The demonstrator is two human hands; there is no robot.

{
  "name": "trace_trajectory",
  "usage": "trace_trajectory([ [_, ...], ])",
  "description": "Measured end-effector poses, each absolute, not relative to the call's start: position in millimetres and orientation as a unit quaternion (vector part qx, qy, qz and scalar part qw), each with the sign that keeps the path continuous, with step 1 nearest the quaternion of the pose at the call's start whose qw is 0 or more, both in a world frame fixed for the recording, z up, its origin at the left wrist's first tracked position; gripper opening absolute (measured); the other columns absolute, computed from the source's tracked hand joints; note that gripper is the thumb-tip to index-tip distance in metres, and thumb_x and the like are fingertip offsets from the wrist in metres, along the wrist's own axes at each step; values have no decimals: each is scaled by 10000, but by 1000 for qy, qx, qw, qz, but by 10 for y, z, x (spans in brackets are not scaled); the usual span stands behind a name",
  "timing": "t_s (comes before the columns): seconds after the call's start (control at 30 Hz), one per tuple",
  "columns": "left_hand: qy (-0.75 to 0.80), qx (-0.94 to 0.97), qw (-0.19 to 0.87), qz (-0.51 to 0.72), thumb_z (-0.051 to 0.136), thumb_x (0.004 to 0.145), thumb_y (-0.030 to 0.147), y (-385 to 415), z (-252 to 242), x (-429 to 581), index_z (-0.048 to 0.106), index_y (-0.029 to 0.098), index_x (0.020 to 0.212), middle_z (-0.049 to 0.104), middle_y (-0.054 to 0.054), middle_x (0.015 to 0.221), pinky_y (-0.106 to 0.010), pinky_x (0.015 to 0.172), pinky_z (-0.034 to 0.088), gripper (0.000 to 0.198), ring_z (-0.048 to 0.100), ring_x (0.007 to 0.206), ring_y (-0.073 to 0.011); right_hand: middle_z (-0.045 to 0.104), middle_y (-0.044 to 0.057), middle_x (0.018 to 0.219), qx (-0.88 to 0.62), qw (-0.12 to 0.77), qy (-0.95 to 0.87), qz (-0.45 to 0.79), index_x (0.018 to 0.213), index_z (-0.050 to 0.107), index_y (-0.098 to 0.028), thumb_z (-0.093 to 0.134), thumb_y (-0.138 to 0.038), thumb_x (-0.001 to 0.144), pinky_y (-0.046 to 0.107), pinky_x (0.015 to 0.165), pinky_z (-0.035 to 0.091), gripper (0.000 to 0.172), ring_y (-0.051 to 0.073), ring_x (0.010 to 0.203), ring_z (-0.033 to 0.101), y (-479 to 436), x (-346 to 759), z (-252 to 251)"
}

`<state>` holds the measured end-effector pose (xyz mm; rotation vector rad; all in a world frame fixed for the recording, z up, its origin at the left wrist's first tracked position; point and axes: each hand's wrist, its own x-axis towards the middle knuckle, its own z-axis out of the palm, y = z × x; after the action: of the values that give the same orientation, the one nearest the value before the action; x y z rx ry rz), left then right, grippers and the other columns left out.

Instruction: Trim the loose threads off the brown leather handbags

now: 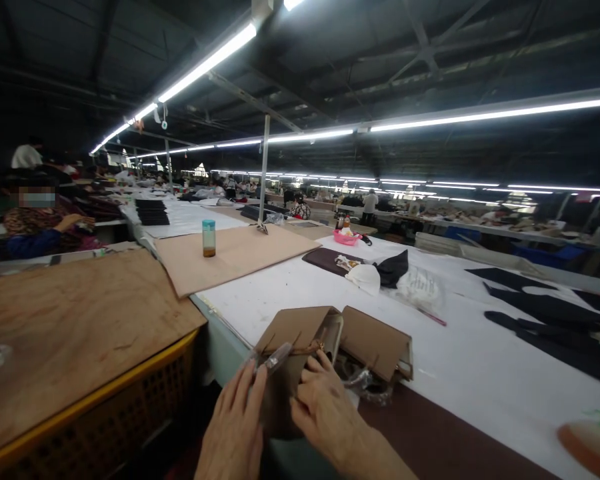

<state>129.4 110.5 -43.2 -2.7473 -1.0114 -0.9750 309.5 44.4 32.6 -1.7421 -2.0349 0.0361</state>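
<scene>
A taupe handbag (pixel 300 325) lies at the table's near edge, its open side facing right. A strap with a metal fitting and a clear plastic-wrapped piece (pixel 279 358) crosses it. My left hand (pixel 235 420) rests at the bag's left side, fingers stretched out and tips by the plastic wrap; its thumb is hidden. My right hand (pixel 325 407) has curled fingers closed on the bag's right side, near the strap's end. Beside it lies a second taupe handbag (pixel 375 340), with clear plastic and a dark handle partly showing at its near side.
A brown board (pixel 80 320) tops a yellow crate (pixel 145 380) at left. Ahead, a bottle (pixel 209 239) stands on a beige sheet (pixel 240 257). Dark cut pieces (pixel 545 307) and a plastic bag (pixel 420 287) lie on the white table. A co-worker (pixel 40 213) sits at far left.
</scene>
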Motion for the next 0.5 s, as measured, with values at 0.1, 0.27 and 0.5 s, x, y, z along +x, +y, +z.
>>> trace_trajectory([
  [0.1, -358, -903, 46, -234, 328, 705, -9, 1149, -235, 1539, 404, 122, 1293, 523, -125, 1259, -381, 952, 402, 608, 498, 1126, -235, 650, 22, 704, -615, 183, -765, -47, 623, 644, -194, 546, -179, 698, 447, 1044, 103, 124, 213, 883, 505, 396, 3020, 145],
  [0.27, -422, -898, -56, -111, 309, 807, 35, 1162, 215, 1720, 442, 155, 1253, 572, -121, 1169, -322, 828, 446, 481, 568, 1016, -214, 660, 13, 708, -570, 181, -791, -133, 648, 657, -223, 545, -230, 702, 488, 1060, 47, 125, 227, 880, 508, 461, 3046, -105],
  [0.5, -436, -862, -201, -163, 417, 784, 136, 1453, 194, 1852, 602, 186, 886, 655, -50, 808, -271, 683, 403, 217, 601, 813, -203, 657, 31, 760, -595, 207, -773, -75, 630, 646, -199, 563, -226, 709, 418, 1014, 229, 118, 217, 887, 525, 436, 3004, -163],
])
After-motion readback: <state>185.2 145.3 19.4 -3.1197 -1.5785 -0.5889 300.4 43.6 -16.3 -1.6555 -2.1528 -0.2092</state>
